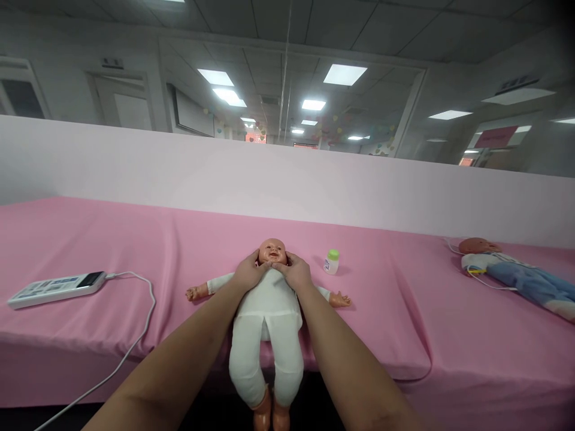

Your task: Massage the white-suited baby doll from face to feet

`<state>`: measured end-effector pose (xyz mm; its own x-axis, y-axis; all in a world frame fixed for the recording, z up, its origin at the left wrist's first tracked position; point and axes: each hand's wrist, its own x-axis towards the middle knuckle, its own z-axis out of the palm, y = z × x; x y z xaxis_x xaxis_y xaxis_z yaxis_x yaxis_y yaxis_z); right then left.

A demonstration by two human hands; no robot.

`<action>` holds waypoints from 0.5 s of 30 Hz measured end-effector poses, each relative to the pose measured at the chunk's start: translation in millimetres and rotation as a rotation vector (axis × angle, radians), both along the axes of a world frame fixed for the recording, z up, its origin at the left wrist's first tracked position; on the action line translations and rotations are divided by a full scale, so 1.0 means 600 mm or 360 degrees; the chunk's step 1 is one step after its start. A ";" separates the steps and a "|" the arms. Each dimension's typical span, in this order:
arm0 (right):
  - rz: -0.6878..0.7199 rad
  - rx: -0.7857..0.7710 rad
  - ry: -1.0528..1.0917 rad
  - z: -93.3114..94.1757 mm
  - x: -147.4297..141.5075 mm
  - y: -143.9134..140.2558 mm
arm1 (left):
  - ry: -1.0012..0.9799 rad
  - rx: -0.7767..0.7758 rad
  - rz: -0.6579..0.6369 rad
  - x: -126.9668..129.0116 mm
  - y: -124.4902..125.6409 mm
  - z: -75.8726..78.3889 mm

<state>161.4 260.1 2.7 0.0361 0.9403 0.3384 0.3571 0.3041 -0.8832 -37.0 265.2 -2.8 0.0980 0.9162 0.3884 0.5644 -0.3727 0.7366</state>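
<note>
item: baby doll, white suit, supine at near edge of pink table, legs overhanging. left hand and right hand cupped its jaw and neck, fingers curled loosely, not clamped. step judged: steadying the head; next called for gentle, even support. fingertips under chin hidden. far right: 2nd doll, partly cut off. bottle label unreadable.

An infant-care training room: pink padded table, practice baby dolls, office ceiling lights behind.
</note>
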 end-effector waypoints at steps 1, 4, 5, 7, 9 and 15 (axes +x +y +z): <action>0.0017 0.0002 0.0029 -0.004 0.002 0.005 | -0.0003 -0.0003 0.0006 0.000 0.001 0.000; 0.0134 0.0010 0.0253 -0.025 0.010 0.024 | -0.0051 -0.0030 0.0039 -0.001 0.006 -0.003; 0.0180 0.0007 0.0342 -0.032 0.013 0.030 | -0.0075 -0.0037 0.0058 -0.001 0.008 -0.004; 0.0254 -0.0009 0.0467 -0.042 0.018 0.040 | -0.0114 -0.0044 0.0103 -0.001 0.012 -0.006; 0.0263 -0.0016 0.0484 -0.046 0.021 0.044 | -0.0145 -0.0042 0.0131 -0.001 0.015 -0.008; 0.0102 0.0023 0.0214 -0.030 0.015 0.026 | -0.0100 -0.0041 0.0148 0.001 0.006 0.000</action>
<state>170.5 276.0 -15.2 0.0220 0.9371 0.3483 0.2156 0.3357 -0.9170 -36.2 269.0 -3.0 -0.0117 0.9300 0.3674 0.5483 -0.3013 0.7802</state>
